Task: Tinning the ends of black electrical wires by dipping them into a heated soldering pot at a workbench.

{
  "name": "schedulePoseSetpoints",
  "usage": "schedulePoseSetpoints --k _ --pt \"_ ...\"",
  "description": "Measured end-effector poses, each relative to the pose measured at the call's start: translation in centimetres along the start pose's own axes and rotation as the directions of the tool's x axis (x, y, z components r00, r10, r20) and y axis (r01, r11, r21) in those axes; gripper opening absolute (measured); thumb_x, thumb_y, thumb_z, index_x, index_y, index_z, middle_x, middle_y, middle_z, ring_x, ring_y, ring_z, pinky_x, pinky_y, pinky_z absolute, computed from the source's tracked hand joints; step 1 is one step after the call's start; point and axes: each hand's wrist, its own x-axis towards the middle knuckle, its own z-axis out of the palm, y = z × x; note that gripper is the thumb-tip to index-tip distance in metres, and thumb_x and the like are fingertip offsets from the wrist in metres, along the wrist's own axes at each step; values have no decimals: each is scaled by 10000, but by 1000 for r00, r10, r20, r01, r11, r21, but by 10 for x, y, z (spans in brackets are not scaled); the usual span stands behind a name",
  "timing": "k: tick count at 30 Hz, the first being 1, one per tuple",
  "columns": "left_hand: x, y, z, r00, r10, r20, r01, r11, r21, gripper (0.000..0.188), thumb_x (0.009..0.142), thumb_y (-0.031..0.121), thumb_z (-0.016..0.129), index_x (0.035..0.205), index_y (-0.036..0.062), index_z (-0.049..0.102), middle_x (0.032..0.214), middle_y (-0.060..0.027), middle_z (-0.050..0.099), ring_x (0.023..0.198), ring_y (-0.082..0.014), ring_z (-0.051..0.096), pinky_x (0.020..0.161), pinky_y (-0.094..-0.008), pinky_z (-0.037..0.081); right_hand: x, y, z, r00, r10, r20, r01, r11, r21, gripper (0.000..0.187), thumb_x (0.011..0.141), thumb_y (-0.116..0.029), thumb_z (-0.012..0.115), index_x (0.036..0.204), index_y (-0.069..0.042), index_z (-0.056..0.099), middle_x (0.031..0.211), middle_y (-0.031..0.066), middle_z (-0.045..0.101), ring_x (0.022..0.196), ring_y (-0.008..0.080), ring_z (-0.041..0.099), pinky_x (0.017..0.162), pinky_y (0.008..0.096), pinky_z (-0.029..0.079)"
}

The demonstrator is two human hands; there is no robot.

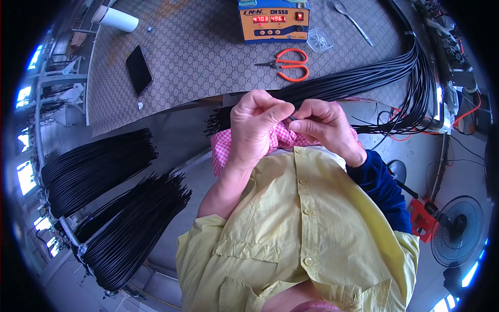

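Note:
My left hand (252,127) and my right hand (328,125) meet above my lap, fingertips close together. Both are closed in a pinch on a short dark piece (292,118) that looks like the end of a black cable; the fingers hide most of it. Just beyond the hands, a thick bundle of black cables (358,76) runs along the table's near edge and bends down at the right. Scissors with orange handles (294,66) lie on the table past my hands. Pink checked cloth (222,148) lies beneath my hands.
On the patterned tabletop (192,67) are a phone (139,70), a white cylindrical cup (118,19), a blue-orange box with a lit display (274,25), a clear plastic dish (319,40) and a spoon (354,23). Cable bundles (104,166) hang at left; a fan (457,231) stands right.

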Motion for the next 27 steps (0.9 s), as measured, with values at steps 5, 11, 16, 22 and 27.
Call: schedulePoseSetpoints --k 5,11,16,22,27 --pt "7 -4 -1 984 -162 -73 152 980 -127 163 752 100 657 671 69 520 626 -5 522 490 -54 410 466 -167 310 -2 -4 -5 978 170 123 -187 972 141 134 800 -138 608 749 -20 570 563 -38 477 455 14 371 389 177 275" --pt "14 -8 -18 919 -393 -25 343 832 -435 364 884 349 439 985 25 570 756 -48 564 573 -96 438 496 -219 342 1 5 -7 961 269 67 -272 872 406 163 810 -172 598 758 -23 553 556 -20 464 431 28 353 378 181 243" --pt "3 -11 -11 946 -321 -46 304 927 -222 250 858 174 519 1027 -7 550 893 -66 593 592 -51 428 534 -176 352 5 12 -8 965 256 55 -253 860 443 159 807 -157 601 739 -24 544 549 -15 464 422 30 354 373 182 240" --pt "2 -10 0 972 -191 -135 181 980 -80 175 841 89 530 975 -10 582 867 -67 600 571 -24 406 529 -136 340 9 11 -2 973 228 -30 -207 925 319 142 786 -125 625 728 -27 541 548 -8 485 420 29 377 368 184 255" --pt "4 -9 -7 975 -167 -147 149 981 -122 153 829 84 527 932 -14 585 818 -64 595 568 -30 418 519 -149 339 17 10 3 987 160 -23 -156 982 106 161 798 -142 614 735 -5 557 571 -6 508 487 46 449 429 193 342"
